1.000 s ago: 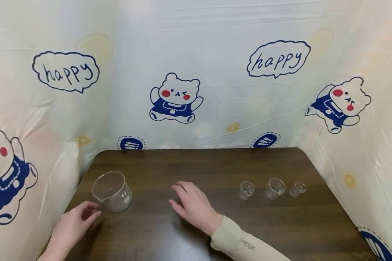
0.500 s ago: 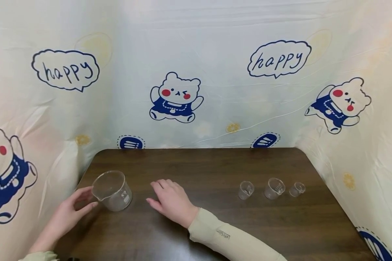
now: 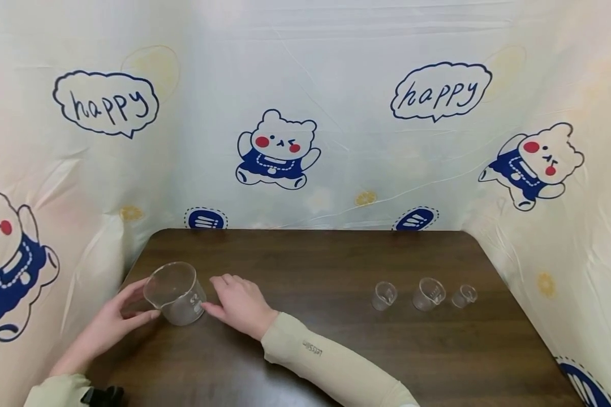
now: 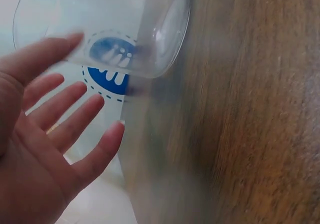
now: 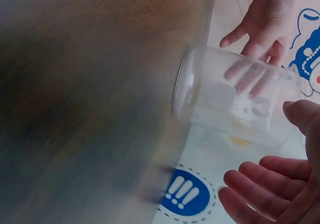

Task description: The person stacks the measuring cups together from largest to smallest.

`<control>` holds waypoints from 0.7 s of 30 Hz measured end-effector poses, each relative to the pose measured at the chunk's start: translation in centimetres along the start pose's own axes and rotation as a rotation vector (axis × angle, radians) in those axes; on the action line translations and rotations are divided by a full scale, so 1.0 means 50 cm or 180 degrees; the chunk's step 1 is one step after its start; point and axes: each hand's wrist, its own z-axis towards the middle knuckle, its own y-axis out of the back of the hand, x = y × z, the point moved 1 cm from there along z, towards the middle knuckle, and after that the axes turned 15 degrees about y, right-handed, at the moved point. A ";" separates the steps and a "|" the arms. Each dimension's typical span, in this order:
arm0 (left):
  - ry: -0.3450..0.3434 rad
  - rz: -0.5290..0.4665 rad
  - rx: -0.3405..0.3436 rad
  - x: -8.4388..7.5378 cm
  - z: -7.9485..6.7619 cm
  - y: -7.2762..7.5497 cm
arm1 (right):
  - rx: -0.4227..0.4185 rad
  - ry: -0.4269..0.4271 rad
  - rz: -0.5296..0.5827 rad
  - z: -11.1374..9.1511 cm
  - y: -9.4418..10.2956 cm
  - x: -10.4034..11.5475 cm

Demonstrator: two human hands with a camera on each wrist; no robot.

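Note:
A large clear glass beaker (image 3: 175,299) with a pouring lip stands upright at the left of the table. My left hand (image 3: 114,316) is at its left side, thumb and fingers spread apart around it; in the left wrist view the fingers (image 4: 82,119) are relaxed and apart from the glass (image 4: 160,39). On the other side, my right hand (image 3: 241,305) has its thumb tip right at the beaker's printed wall. The right wrist view shows that hand's fingers (image 5: 265,184) loosely extended below the beaker (image 5: 235,99), with the left hand (image 5: 267,24) behind it.
Three smaller glass beakers stand in a row at the right: one small (image 3: 384,296), one medium (image 3: 429,294) and one smallest (image 3: 464,296). The dark wooden table (image 3: 305,254) is enclosed by a printed curtain (image 3: 336,85).
My right hand has moved left across the table up to the beaker. My left hand has opened wider and come closer around its left side. The beaker stays in place.

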 end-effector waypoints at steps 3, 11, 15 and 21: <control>-0.0060 -0.0058 0.0130 -0.004 0.012 0.003 | -0.0006 -0.0078 0.0113 0.021 -0.008 0.000; -0.0134 -0.0163 0.0327 -0.014 0.027 0.010 | 0.0107 -0.0186 0.0020 0.061 -0.019 0.011; -0.0134 -0.0189 0.0439 -0.021 0.025 0.005 | 0.0172 -0.0176 -0.0015 0.066 -0.027 0.018; -0.0099 -0.0186 0.0592 -0.024 0.022 0.000 | 0.0154 -0.0278 0.0114 0.064 -0.038 0.025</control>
